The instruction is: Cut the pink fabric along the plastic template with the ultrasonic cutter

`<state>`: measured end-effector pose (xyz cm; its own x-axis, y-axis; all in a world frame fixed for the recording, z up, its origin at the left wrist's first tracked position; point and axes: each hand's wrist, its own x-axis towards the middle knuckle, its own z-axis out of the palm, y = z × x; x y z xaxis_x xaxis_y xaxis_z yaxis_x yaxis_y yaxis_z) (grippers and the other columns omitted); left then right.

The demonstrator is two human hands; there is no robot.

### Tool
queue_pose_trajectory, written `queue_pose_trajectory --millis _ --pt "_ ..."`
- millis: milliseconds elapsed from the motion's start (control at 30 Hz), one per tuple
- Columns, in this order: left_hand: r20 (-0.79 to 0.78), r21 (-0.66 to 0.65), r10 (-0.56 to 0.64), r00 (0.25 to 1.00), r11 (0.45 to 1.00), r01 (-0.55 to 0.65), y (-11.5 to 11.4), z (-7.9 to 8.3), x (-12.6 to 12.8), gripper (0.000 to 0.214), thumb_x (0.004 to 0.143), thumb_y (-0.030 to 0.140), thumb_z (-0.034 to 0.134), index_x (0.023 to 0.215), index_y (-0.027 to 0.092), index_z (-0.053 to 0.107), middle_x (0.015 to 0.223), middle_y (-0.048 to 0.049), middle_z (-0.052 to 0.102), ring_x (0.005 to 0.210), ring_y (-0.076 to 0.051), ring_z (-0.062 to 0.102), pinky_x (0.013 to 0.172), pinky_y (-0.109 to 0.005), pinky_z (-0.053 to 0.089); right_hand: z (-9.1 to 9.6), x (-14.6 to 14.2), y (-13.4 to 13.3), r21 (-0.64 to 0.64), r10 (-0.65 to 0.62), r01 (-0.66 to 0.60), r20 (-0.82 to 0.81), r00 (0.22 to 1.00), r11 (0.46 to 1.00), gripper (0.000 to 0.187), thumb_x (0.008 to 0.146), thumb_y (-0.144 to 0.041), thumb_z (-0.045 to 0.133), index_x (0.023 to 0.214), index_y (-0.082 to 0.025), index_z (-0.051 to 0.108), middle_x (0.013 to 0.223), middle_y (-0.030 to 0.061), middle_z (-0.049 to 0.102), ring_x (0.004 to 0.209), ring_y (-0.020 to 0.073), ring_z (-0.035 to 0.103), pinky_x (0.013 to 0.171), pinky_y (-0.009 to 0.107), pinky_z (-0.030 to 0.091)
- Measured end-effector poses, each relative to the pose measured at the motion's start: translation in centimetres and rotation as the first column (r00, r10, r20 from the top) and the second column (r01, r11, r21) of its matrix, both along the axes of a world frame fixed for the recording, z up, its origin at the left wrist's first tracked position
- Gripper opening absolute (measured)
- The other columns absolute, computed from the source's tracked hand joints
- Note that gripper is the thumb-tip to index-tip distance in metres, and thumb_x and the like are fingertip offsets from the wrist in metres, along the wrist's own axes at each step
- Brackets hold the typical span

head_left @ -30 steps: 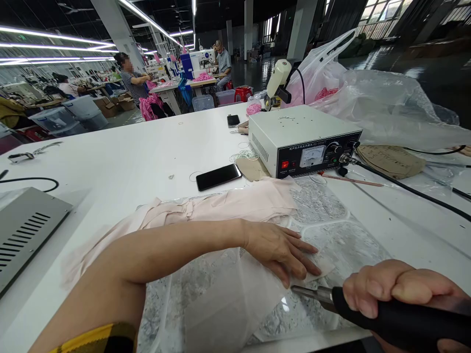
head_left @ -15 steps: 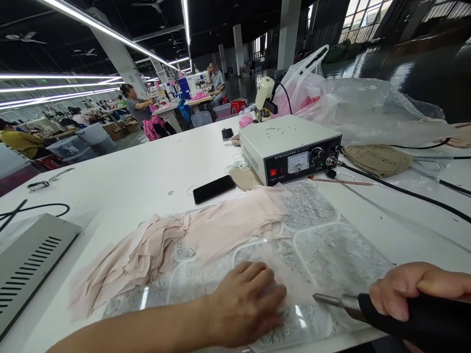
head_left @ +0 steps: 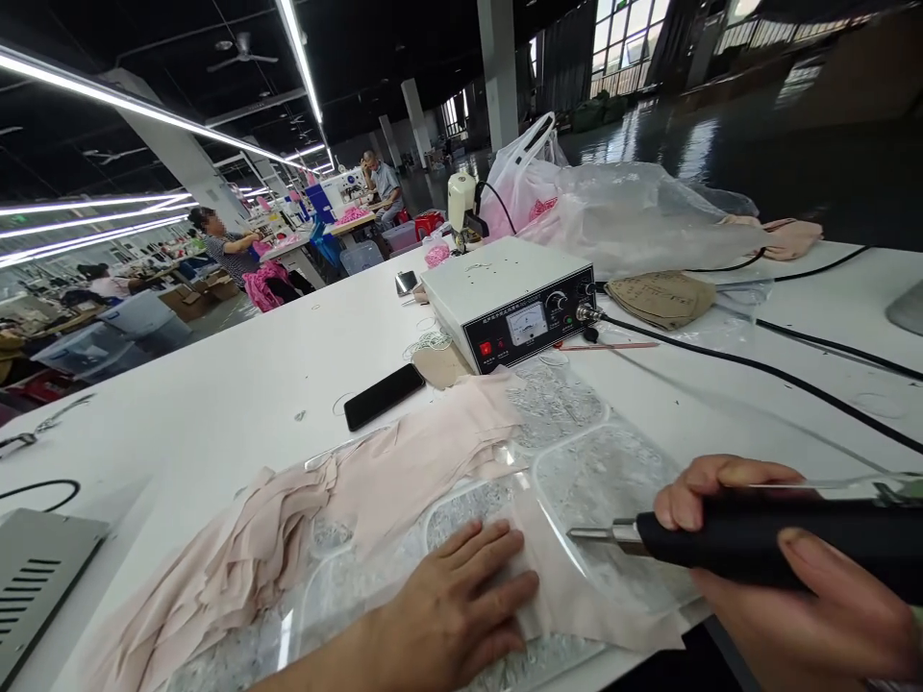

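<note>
Phone (head_left: 385,396) bhd fabric (head_left: 414,442), box (head_left: 511,293) R

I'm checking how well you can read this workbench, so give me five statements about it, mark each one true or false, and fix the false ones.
1. The right hand holds a black-handled tool. True.
2. The left hand is gripping a pair of scissors. False: it holds nothing visible and lies palm down by a loose pale pink fabric piece.
3. The smartphone lies to the left of the metered control box in the picture. True.
4. The control box's rocker switch is blue. False: it is red.
5. The bunched pale pink fabric pile lies nearer the camera than the smartphone. True.
</note>
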<state>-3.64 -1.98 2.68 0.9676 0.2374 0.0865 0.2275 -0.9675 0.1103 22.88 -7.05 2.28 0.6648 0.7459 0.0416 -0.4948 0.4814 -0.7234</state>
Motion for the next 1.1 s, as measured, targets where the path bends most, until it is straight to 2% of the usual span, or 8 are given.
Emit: queue_pose_trajectory --millis 133,333,467,567,700,833,933,1100 --pt "-0.002 -0.033 -0.075 0.997 0.997 0.075 1.5 0.1 -0.1 0.039 0.103 0.040 0.038 0.131 0.017 0.052 0.143 -0.0136 0.048 0.138 -0.026 0.041 0.113 -0.042 0.038 -0.1 -0.7 0.8 0.033 0.024 -0.025 0.029 0.999 0.999 0.029 0.051 -0.038 0.070 0.072 -0.022 0.056 0.068 -0.0011 0.045 0.051 0.0177 0.050 0.046 0.036 0.045" --pt "0.026 -0.064 -0.155 0.988 0.986 0.157 2.7 0.5 -0.2 0.036 0.102 0.039 0.042 0.125 0.016 0.056 0.142 -0.0143 0.050 0.137 -0.026 0.043 0.116 -0.039 0.034 -0.1 -1.1 1.5 0.075 0.014 -0.020 0.071 0.997 0.997 0.025 0.055 -0.037 0.069 0.072 -0.023 0.056 0.068 -0.0004 0.048 0.049 0.0174 0.050 0.045 0.034 0.045" --pt "0.038 -0.054 -0.157 0.987 0.986 0.159 2.6 0.7 -0.1 0.034 0.102 0.037 0.043 0.123 0.015 0.057 0.139 -0.0136 0.052 0.135 -0.025 0.045 0.115 -0.038 0.035 0.2 -1.3 1.7 0.093 0.017 -0.026 0.090 0.996 0.995 0.023 0.057 -0.037 0.068 0.073 -0.024 0.058 0.069 0.0000 0.047 0.049 0.0176 0.050 0.045 0.035 0.045" --pt "0.082 -0.037 -0.133 0.988 0.990 0.137 2.5 0.5 0.3 0.029 0.101 0.029 0.045 0.121 0.012 0.057 0.134 -0.0133 0.057 0.131 -0.024 0.049 0.113 -0.037 0.038 0.2 -1.5 1.9 0.101 0.025 -0.036 0.102 0.994 0.994 0.022 0.058 -0.039 0.067 0.072 -0.023 0.060 0.068 0.0005 0.048 0.049 0.0174 0.049 0.044 0.035 0.045" --pt "0.132 -0.022 -0.100 0.986 0.994 0.103 2.8 0.1 1.2 0.020 0.097 0.022 0.046 0.106 0.011 0.061 0.136 -0.0132 0.056 0.131 -0.023 0.049 0.111 -0.035 0.041 0.1 -1.8 2.2 0.093 0.041 -0.051 0.107 0.993 0.994 0.021 0.060 -0.040 0.067 0.073 -0.024 0.062 0.068 0.0011 0.050 0.048 0.0176 0.050 0.044 0.034 0.045" --pt "0.090 -0.014 -0.122 0.988 0.992 0.124 3.4 -0.2 2.3 0.016 0.095 0.020 0.046 0.093 0.012 0.060 0.143 -0.0123 0.049 0.136 -0.023 0.043 0.116 -0.035 0.034 0.1 -2.1 2.2 0.064 0.088 -0.095 0.109 0.990 0.993 0.022 0.062 -0.041 0.069 0.072 -0.023 0.061 0.067 0.0011 0.049 0.048 0.0183 0.051 0.044 0.036 0.046" --pt "0.078 -0.022 -0.128 0.989 0.991 0.131 3.7 -0.2 2.7 0.017 0.095 0.020 0.045 0.092 0.012 0.060 0.142 -0.0117 0.050 0.137 -0.022 0.042 0.119 -0.034 0.030 0.2 -2.3 2.0 0.055 0.104 -0.111 0.116 0.988 0.992 0.026 0.063 -0.045 0.071 0.073 -0.024 0.061 0.068 0.0010 0.049 0.049 0.0181 0.051 0.045 0.036 0.047" --pt "0.054 0.016 -0.110 0.992 0.994 0.109 3.4 -0.3 2.5 0.022 0.099 0.024 0.042 0.093 0.012 0.059 0.142 -0.0109 0.051 0.138 -0.023 0.042 0.118 -0.035 0.032 0.5 -2.2 1.4 0.025 0.177 -0.180 0.100 0.979 0.983 0.031 0.062 -0.047 0.077 0.075 -0.025 0.059 0.068 -0.0004 0.048 0.049 0.0181 0.051 0.046 0.036 0.047"
